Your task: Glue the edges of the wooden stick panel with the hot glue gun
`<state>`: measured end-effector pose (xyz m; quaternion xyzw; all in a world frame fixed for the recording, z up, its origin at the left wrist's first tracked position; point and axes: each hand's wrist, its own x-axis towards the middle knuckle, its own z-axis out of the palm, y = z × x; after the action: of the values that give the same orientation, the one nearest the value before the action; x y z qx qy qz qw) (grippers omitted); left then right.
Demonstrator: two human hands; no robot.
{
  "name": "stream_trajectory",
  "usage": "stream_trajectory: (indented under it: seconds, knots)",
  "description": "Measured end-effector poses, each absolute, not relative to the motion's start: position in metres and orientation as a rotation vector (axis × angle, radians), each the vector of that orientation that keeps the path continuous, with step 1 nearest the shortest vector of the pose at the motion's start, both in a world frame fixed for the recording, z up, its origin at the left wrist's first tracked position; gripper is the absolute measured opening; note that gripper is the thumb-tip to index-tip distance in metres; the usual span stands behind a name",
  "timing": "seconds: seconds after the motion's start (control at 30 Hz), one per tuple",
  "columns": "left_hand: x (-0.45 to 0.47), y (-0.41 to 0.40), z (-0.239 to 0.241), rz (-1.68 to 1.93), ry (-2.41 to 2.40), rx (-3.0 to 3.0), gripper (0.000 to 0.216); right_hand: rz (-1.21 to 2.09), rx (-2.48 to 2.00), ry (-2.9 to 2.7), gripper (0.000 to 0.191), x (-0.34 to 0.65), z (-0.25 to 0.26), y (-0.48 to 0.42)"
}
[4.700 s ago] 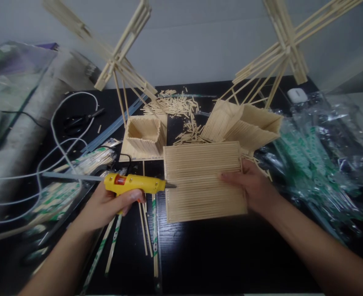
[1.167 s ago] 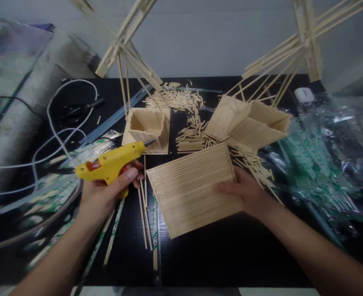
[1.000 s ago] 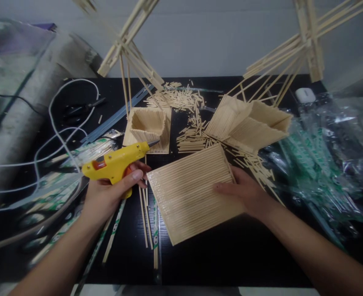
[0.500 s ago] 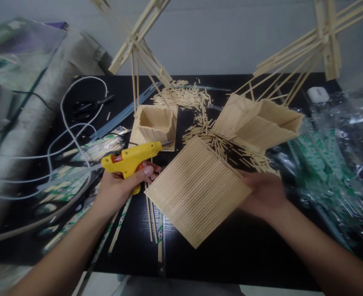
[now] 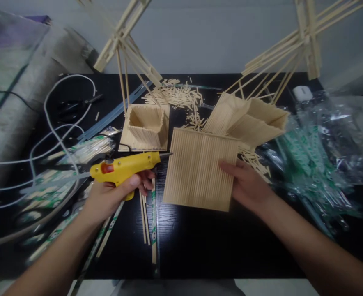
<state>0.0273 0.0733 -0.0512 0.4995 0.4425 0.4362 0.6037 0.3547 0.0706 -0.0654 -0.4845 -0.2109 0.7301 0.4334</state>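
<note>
My left hand is closed round the handle of a yellow hot glue gun, whose nozzle points right, close to the left edge of a square panel. That panel is made of thin wooden sticks laid side by side. My right hand grips it by its right edge, thumb on the face toward me and the other fingers mostly hidden behind. Beyond the panel, to the right, lies a tilted stick-built box joined to a frame of long sticks. Behind the glue gun stands a small stick-walled box on a square base.
Cut stick pieces lie heaped at the back. Clear and green plastic wrappers cover the right side. A looping white cable, dark-handled pliers and packs of sticks lie left. Stick frames rise at the back.
The panel has been turned from a diamond slant to nearly upright, and my right thumb now lies on its face. The glue gun's nozzle has come near its left edge. The view has shifted slightly.
</note>
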Motion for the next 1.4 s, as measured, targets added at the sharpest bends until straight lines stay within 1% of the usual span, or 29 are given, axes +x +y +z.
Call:
stream_trajectory:
  seconds: [0.07, 0.2, 0.33, 0.43, 0.83, 1.0, 1.17, 1.4]
  knots:
    - [0.021, 0.075, -0.053, 0.992, 0.992, 1.233, 0.047, 1.788, -1.193, -0.528, 0.032, 0.357, -0.067, 0.073]
    - [0.011, 0.078, -0.055, 0.963, 0.997, 1.316, 0.048, 1.756, -1.208, -0.503, 0.036, 0.364, -0.069, 0.08]
    - [0.005, 0.08, -0.054, 0.775, 1.025, 1.435, 0.061, 1.738, -1.249, -0.507, 0.037, 0.369, -0.067, 0.084]
    - [0.004, 0.081, -0.05, 0.692, 1.088, 1.456, 0.065, 1.744, -1.3, -0.505, 0.042, 0.369, -0.062, 0.084]
    - [0.001, 0.081, -0.049, 0.616, 1.191, 1.367, 0.059, 1.717, -1.31, -0.496, 0.05, 0.367, -0.057, 0.085]
    - [0.0, 0.08, -0.05, 0.629, 1.211, 1.371, 0.063, 1.717, -1.301, -0.5, 0.052, 0.366, -0.057, 0.085]
    - [0.002, 0.079, -0.051, 0.658, 1.219, 1.348, 0.057, 1.726, -1.302, -0.502, 0.047, 0.365, -0.056, 0.083]
    - [0.002, 0.08, -0.05, 0.655, 1.25, 1.338, 0.057, 1.775, -1.309, -0.495, 0.044, 0.364, -0.058, 0.081]
